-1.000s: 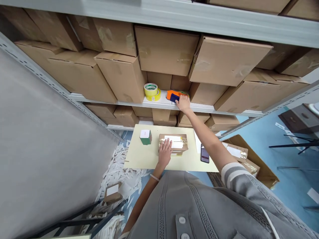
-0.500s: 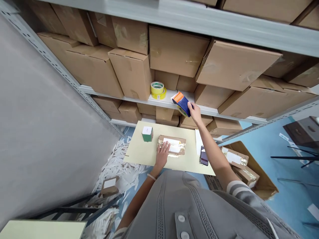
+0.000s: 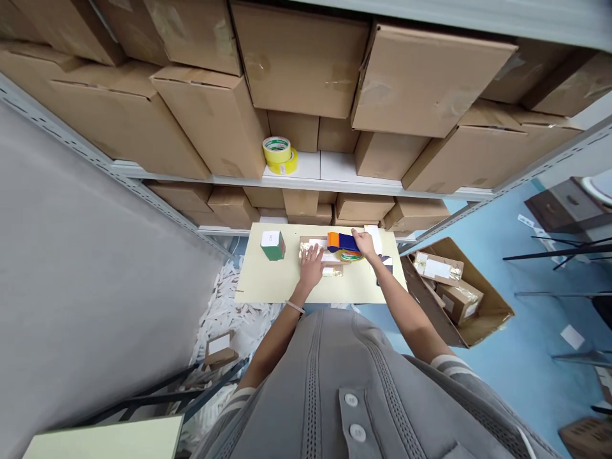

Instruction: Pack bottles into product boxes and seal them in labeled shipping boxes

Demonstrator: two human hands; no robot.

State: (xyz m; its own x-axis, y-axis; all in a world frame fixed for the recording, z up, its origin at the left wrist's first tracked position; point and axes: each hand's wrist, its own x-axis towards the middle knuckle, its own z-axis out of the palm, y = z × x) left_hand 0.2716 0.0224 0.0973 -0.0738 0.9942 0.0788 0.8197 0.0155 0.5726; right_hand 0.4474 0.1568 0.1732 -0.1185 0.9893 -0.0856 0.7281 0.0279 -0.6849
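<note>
My left hand (image 3: pixel 312 268) lies with fingers spread on the left part of a small cardboard box (image 3: pixel 304 243), which has white labels and shiny tape on it. In my right hand (image 3: pixel 365 245) is a blue and orange tape dispenser (image 3: pixel 349 243) with a roll of tape in it. The dispenser is over the right part of the box and hides some of it; whether it touches the box I cannot tell. A green box with a white top (image 3: pixel 273 246) stands to the left on the pale yellow table (image 3: pixel 268 287).
Two yellow tape rolls (image 3: pixel 279 155) sit on the shelf (image 3: pixel 335 167) among cardboard boxes. A phone (image 3: pixel 385 262) lies near my right forearm. On the right, a large open carton (image 3: pixel 495 312) holds taped parcels. White paper strips (image 3: pixel 224 306) litter the floor at left.
My right hand has brought the tape dispenser down from in front of the shelf to the small box. My left hand stays on the box. The view has shifted.
</note>
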